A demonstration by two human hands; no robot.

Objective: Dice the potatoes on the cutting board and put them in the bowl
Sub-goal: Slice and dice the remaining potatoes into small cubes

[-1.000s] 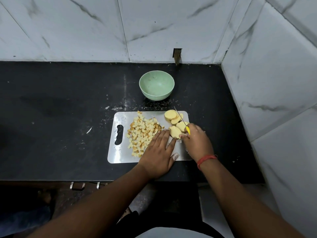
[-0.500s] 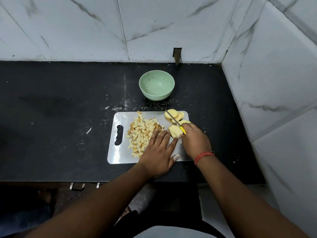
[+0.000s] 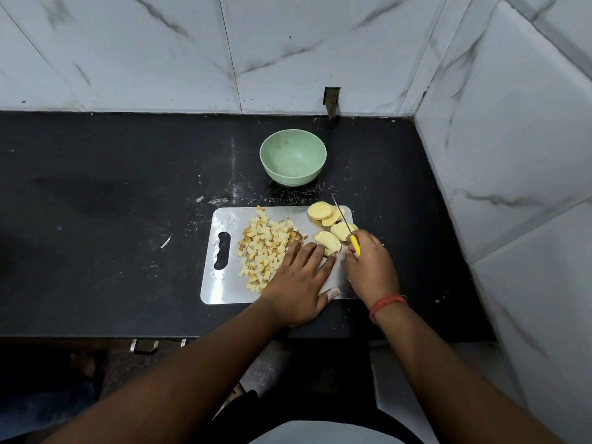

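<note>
A steel cutting board (image 3: 224, 283) lies on the black counter. A heap of diced potato (image 3: 264, 248) covers its middle. Round potato slices (image 3: 320, 211) lie at its far right corner. My left hand (image 3: 299, 278) lies flat with straight fingers, fingertips on a stack of slices (image 3: 326, 240). My right hand (image 3: 368, 264) grips a yellow-handled knife (image 3: 344, 221), blade pointing away over the slices. An empty pale green bowl (image 3: 293, 158) stands just behind the board.
The black counter (image 3: 112, 203) stretches to the left, with white crumbs near the board. Marble-tiled walls close the back and the right side. The counter's front edge runs just under my wrists.
The knife blade has swung from leaning left across the slices to pointing away to the right of them. My left hand has stayed on the slice stack.
</note>
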